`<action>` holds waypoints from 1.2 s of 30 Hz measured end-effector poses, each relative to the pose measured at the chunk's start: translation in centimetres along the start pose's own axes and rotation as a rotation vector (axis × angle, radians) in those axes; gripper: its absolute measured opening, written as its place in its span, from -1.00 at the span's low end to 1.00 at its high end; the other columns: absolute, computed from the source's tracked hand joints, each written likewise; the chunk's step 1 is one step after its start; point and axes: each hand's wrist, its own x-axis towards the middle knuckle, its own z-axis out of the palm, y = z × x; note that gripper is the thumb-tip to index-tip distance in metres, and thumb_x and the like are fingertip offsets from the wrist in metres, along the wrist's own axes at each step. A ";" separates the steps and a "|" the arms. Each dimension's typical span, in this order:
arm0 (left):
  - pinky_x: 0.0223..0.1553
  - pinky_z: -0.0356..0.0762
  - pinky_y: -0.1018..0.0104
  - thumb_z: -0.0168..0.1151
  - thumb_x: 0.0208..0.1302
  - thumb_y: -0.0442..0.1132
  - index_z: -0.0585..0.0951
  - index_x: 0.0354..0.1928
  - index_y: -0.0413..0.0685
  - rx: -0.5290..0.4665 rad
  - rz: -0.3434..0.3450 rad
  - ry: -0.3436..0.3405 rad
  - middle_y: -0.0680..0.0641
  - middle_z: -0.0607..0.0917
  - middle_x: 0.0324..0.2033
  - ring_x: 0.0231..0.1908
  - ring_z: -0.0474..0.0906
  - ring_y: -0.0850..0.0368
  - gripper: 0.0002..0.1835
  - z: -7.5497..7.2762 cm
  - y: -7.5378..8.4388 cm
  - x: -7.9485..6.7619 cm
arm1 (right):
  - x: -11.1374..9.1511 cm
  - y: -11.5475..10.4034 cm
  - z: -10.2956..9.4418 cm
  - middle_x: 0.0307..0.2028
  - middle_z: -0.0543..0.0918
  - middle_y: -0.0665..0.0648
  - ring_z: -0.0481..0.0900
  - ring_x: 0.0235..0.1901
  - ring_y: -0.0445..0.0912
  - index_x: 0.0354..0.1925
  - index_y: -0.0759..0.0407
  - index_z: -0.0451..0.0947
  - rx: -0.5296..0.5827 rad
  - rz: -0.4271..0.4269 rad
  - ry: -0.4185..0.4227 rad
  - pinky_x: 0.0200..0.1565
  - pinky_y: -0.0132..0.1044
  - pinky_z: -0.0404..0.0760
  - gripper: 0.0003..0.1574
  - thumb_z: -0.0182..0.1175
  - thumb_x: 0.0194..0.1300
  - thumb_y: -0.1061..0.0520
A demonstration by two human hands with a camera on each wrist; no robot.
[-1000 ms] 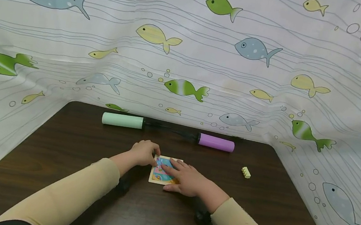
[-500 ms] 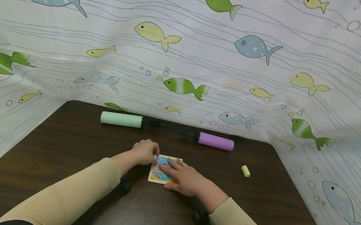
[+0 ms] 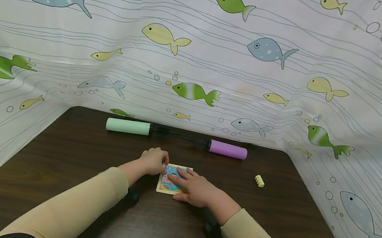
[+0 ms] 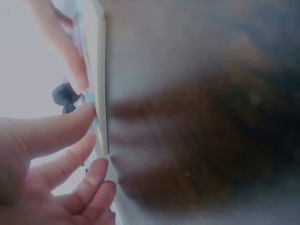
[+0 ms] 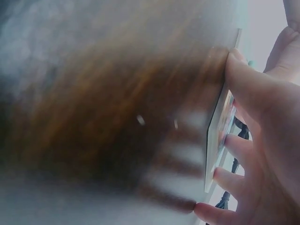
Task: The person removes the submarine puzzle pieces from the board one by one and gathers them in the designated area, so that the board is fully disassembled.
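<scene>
A small square picture puzzle [image 3: 171, 188] with a pale wooden border lies on the dark table, its print blue, pink and orange. My left hand [image 3: 150, 161] bends over its far left corner, the thumb on the picture and the fingers curled at the edge. In the left wrist view, thumb and fingertips meet along the side of the puzzle [image 4: 99, 70]. From the right, my right hand [image 3: 199, 190] rests with spread fingers across the picture and covers much of it. In the right wrist view its thumb [image 5: 236, 65] lies at the border of the puzzle.
Behind the hands lie a mint green cylinder [image 3: 128, 127] and a purple cylinder [image 3: 228, 149], each with black parts toward the middle. A pale yellow toy brick [image 3: 259, 180] lies to the right. A fish-print curtain [image 3: 199, 55] encloses the table's back and sides.
The head view has shifted slightly. Both hands stay on the puzzle in nearly the same pose.
</scene>
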 end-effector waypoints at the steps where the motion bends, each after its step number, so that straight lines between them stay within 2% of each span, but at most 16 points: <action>1: -0.06 0.29 -0.02 0.49 0.12 -0.13 0.61 -0.28 0.02 0.000 0.001 -0.001 -0.02 0.48 -0.29 -0.17 0.37 -0.04 -0.77 0.0 0.0 0.0 | 0.0 0.0 0.0 0.54 -0.04 0.01 -0.04 0.47 0.18 0.53 -0.40 -0.01 0.000 0.001 -0.002 0.23 0.24 0.26 -0.14 0.03 0.38 -0.36; 11: -0.06 0.29 -0.01 0.48 0.13 -0.14 0.59 -0.28 0.01 -0.002 0.008 -0.013 -0.02 0.46 -0.30 -0.19 0.37 -0.04 -0.76 0.1 -0.1 0.3 | 0.0 0.1 -0.1 0.54 -0.05 0.01 -0.05 0.48 0.17 0.53 -0.42 -0.04 0.003 0.003 -0.011 0.22 0.26 0.26 -0.13 0.02 0.37 -0.38; 16: -0.04 0.32 -0.01 0.48 0.12 -0.19 0.58 -0.28 -0.03 -0.039 0.013 -0.019 -0.03 0.46 -0.29 -0.24 0.40 -0.01 -0.76 0.1 -0.1 0.3 | 0.0 0.0 -0.1 0.54 -0.04 0.01 -0.05 0.48 0.18 0.53 -0.42 -0.04 0.004 0.001 -0.011 0.22 0.27 0.26 -0.13 0.03 0.37 -0.39; 23: -0.16 0.44 0.11 0.48 0.11 -0.29 0.57 -0.26 -0.12 -0.109 0.033 -0.029 -0.06 0.45 -0.29 -0.30 0.41 0.03 -0.75 0.3 -0.2 0.5 | 0.1 0.1 0.0 0.54 -0.05 0.00 -0.05 0.48 0.17 0.53 -0.44 -0.04 0.002 0.005 -0.017 0.23 0.25 0.26 -0.13 0.03 0.37 -0.38; 32: -0.18 0.44 0.13 0.47 0.10 -0.33 0.56 -0.28 -0.12 -0.137 0.047 -0.022 -0.07 0.46 -0.30 -0.29 0.40 0.02 -0.76 0.3 -0.4 0.7 | 0.2 0.2 0.2 0.54 -0.03 0.01 -0.03 0.47 0.17 0.53 -0.43 -0.03 -0.012 0.004 -0.004 0.22 0.23 0.28 -0.13 0.04 0.37 -0.38; 36: -0.25 0.46 0.18 0.45 0.11 -0.37 0.56 -0.29 -0.14 -0.180 0.053 -0.015 -0.06 0.50 -0.35 -0.33 0.43 0.03 -0.78 0.3 -0.6 0.9 | 0.2 0.1 0.1 0.54 -0.04 0.01 -0.03 0.47 0.18 0.53 -0.43 -0.04 -0.013 0.006 -0.004 0.22 0.24 0.27 -0.12 0.04 0.36 -0.39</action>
